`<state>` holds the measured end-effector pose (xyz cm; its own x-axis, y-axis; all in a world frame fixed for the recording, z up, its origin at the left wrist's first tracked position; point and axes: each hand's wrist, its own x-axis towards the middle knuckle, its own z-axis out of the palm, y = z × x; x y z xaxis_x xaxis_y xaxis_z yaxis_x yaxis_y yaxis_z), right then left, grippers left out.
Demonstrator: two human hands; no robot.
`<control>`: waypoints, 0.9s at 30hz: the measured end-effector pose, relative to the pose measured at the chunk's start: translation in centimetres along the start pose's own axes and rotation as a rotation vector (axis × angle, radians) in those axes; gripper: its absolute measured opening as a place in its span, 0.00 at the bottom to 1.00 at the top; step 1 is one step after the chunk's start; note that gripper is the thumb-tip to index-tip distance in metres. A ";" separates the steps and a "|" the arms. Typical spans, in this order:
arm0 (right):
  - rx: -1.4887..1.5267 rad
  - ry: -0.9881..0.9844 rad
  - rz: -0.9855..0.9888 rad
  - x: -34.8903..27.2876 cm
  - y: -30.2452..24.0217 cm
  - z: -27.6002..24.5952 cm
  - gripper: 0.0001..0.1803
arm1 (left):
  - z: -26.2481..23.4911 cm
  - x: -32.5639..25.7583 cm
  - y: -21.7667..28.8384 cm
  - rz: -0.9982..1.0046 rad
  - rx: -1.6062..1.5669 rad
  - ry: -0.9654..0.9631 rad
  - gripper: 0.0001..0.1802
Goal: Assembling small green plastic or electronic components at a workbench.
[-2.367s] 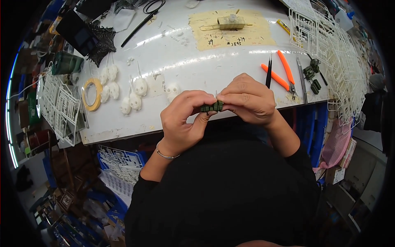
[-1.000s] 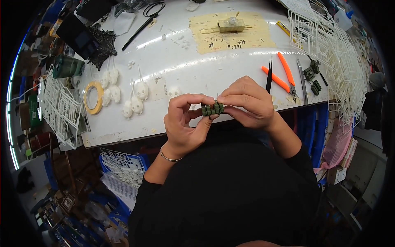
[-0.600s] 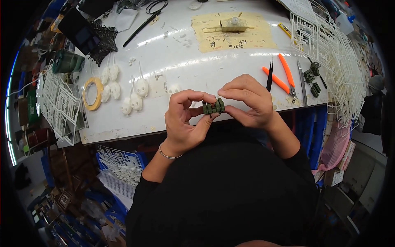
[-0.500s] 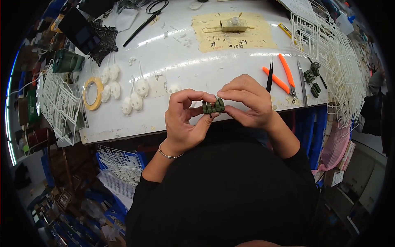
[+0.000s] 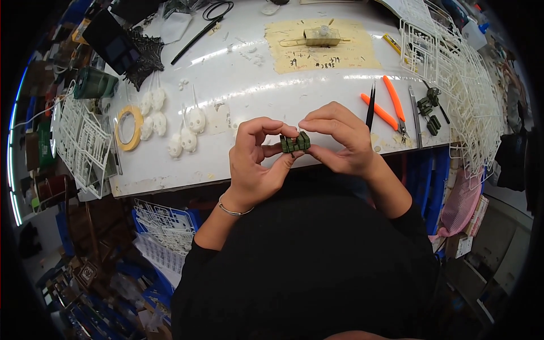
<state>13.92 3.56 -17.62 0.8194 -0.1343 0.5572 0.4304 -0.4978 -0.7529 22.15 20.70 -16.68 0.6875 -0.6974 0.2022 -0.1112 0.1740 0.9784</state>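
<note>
The white table (image 5: 249,105) runs beyond both hands. White frames (image 5: 470,107) pile up well right of the right hand (image 5: 348,141), whose thumb and forefinger stand parted at the green part's right end. The left hand (image 5: 255,161) pinches that part between thumb and fingers. Pliers (image 5: 393,97) lie just beyond the right hand; tape (image 5: 138,120) is well left of the left. Smallest, the green part (image 5: 296,143) sits between both hands.
</note>
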 end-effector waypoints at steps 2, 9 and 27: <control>0.008 0.028 0.032 -0.1 0.0 -0.1 0.19 | 0.2 0.2 0.1 -0.039 -0.016 -0.005 0.28; 0.037 -0.019 0.054 -0.8 0.0 -1.9 0.21 | 1.7 0.7 0.4 -0.122 -0.079 -0.017 0.29; 0.011 0.163 0.084 -7.9 0.8 -15.7 0.18 | 16.7 2.7 0.9 0.017 0.180 -0.047 0.25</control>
<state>1.86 -9.23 -17.10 0.7810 -0.3128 0.5406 0.3676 -0.4694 -0.8028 11.89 7.34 -14.54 0.6504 -0.7280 0.2167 -0.2522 0.0621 0.9657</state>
